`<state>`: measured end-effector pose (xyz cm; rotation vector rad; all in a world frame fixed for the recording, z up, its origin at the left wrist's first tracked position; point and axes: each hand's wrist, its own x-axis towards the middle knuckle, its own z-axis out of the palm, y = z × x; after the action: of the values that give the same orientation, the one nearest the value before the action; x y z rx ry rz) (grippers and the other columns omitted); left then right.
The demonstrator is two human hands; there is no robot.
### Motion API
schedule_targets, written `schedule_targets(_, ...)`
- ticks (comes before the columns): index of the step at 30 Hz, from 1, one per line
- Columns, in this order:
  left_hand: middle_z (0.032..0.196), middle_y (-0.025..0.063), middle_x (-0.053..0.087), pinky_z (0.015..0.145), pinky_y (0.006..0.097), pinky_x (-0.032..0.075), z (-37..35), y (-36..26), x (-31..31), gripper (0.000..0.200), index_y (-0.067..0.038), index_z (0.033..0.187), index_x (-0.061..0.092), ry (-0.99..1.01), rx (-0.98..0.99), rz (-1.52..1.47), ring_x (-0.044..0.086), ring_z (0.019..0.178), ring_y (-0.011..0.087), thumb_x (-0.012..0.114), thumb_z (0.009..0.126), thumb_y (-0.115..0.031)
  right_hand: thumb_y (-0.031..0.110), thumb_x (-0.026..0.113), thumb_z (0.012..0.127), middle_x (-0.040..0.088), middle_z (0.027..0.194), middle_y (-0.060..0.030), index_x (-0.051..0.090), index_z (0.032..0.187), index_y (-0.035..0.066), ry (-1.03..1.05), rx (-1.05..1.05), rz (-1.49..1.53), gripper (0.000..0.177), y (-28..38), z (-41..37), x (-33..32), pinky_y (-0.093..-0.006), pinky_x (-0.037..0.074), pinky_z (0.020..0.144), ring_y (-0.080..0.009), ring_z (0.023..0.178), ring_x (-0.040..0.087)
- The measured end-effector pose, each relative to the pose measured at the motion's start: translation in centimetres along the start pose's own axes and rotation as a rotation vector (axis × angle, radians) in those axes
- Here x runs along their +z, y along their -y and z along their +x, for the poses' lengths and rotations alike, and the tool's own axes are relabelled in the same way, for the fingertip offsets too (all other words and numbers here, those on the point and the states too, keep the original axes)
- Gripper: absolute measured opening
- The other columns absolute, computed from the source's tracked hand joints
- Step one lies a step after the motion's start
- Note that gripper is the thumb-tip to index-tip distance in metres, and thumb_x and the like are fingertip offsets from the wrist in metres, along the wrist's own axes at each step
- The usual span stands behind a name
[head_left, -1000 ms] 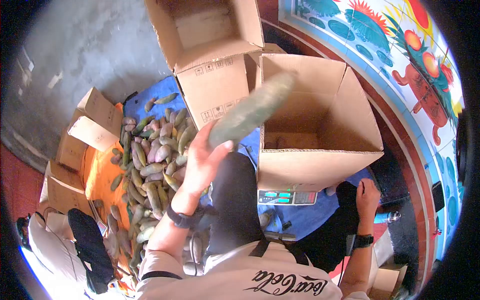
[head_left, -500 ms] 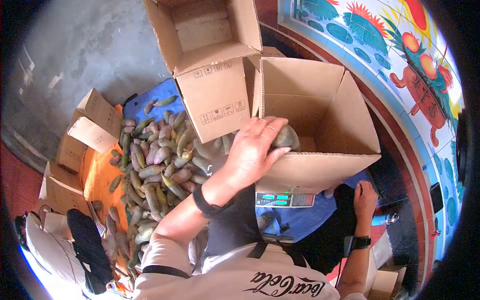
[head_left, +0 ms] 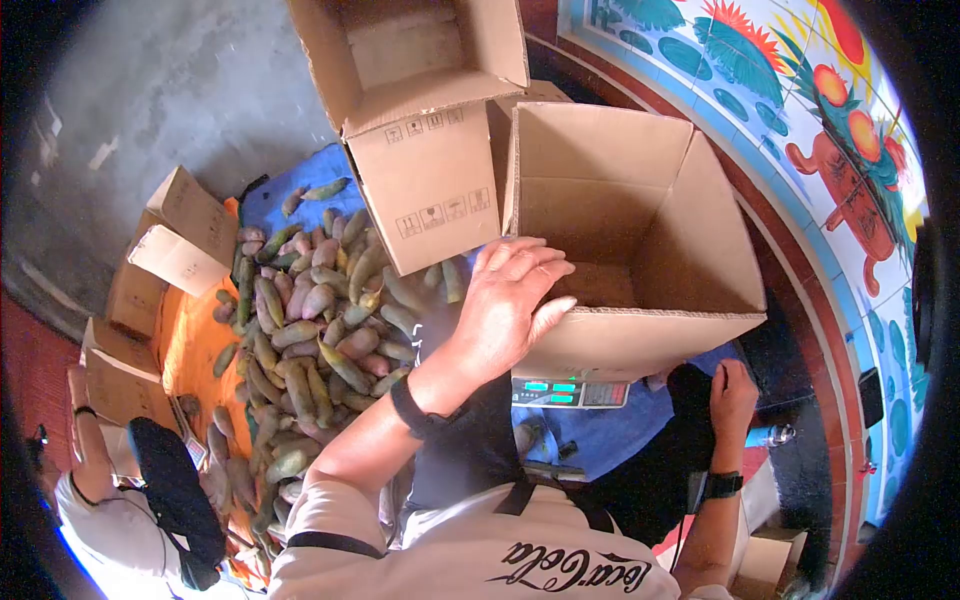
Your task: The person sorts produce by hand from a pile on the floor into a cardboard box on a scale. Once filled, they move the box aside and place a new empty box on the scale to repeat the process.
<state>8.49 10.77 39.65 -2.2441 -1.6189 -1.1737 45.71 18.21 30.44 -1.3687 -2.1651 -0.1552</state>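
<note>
My left hand (head_left: 510, 300) is at the near left rim of a tall open cardboard box (head_left: 650, 340). Its thumb stands apart from the fingers, and I see nothing between them. The box's visible inside is bare, though its near floor is hidden by the front wall. Under the box is a digital scale (head_left: 568, 394) with lit green displays. My right hand (head_left: 734, 395), a watch on its wrist, is curled closed beside my dark-clothed right knee (head_left: 690, 400), with nothing visible in it. Left of my left arm lies a heap of elongated green and purplish vegetables (head_left: 310, 320).
Another open cardboard box (head_left: 420, 185) stands behind the heap. Smaller cartons (head_left: 185, 240) line the left side. Blue sheeting (head_left: 290, 205) and orange sheeting (head_left: 195, 340) lie beneath the vegetables. At lower left is another person's arm (head_left: 92, 445). A painted tile wall (head_left: 780, 130) curves along the right.
The rounded greenish vegetable in my left hand is out of sight now, and the hand's thumb and fingers are apart. At lower left the other person's arm has come into view.
</note>
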Motion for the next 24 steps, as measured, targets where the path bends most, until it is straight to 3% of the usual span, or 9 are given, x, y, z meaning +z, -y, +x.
schedule_targets(4,0.120,0.0171,0.053,0.099,0.0452,0.036,-0.5,0.2,-0.2,0.038,-0.002,0.108,0.058,0.010,-0.032,-0.061,0.044,0.118,0.0365,0.060,0.082,-0.029,0.009,0.056,0.084,0.061,0.084,-0.0166,0.058,0.088,0.003,0.020,0.007,0.006,0.007,0.2,0.0,0.0,-0.0434,0.047,0.062,-0.0364,0.072,0.060)
schedule_targets(10,0.139,0.0232,0.032,0.103,0.0438,0.034,-2.0,0.1,-0.5,0.053,-0.003,0.125,0.048,-0.049,-0.134,-0.072,0.037,0.126,0.0389,0.066,0.078,-0.019,0.008,0.056,0.084,0.061,0.084,-0.0168,0.058,0.090,0.002,0.028,0.002,-0.003,0.009,-0.3,0.0,0.2,-0.0431,0.048,0.063,-0.0370,0.073,0.060)
schedule_targets(15,0.139,0.0224,0.033,0.104,0.0426,0.033,-4.5,1.5,-1.6,0.053,0.001,0.125,0.046,-0.056,-0.264,-0.096,0.038,0.126,0.0378,0.065,0.079,-0.018,0.009,0.056,0.084,0.061,0.085,-0.0176,0.058,0.090,0.002,0.043,0.023,-0.004,0.009,-0.1,0.0,0.2,-0.0434,0.048,0.065,-0.0372,0.076,0.060)
schedule_targets(18,0.132,0.0229,0.043,0.102,0.0412,0.034,-7.0,3.5,-1.9,0.042,0.002,0.120,0.048,-0.086,-0.406,-0.032,0.042,0.122,0.0371,0.059,0.084,-0.016,0.009,0.056,0.085,0.061,0.085,-0.0177,0.058,0.090,0.002,0.080,0.054,-0.042,0.009,-0.3,-0.1,0.3,-0.0434,0.048,0.065,-0.0374,0.076,0.060)
schedule_targets(24,0.104,0.0184,0.059,0.088,0.0419,0.043,-17.1,10.2,-0.6,0.022,0.000,0.102,0.058,-0.011,-0.606,0.199,0.053,0.100,0.0372,0.058,0.083,-0.012,0.009,0.055,0.085,0.061,0.084,-0.0172,0.057,0.090,0.002,0.068,0.031,-0.036,0.008,0.5,0.2,-0.2,-0.0431,0.048,0.064,-0.0373,0.075,0.060)
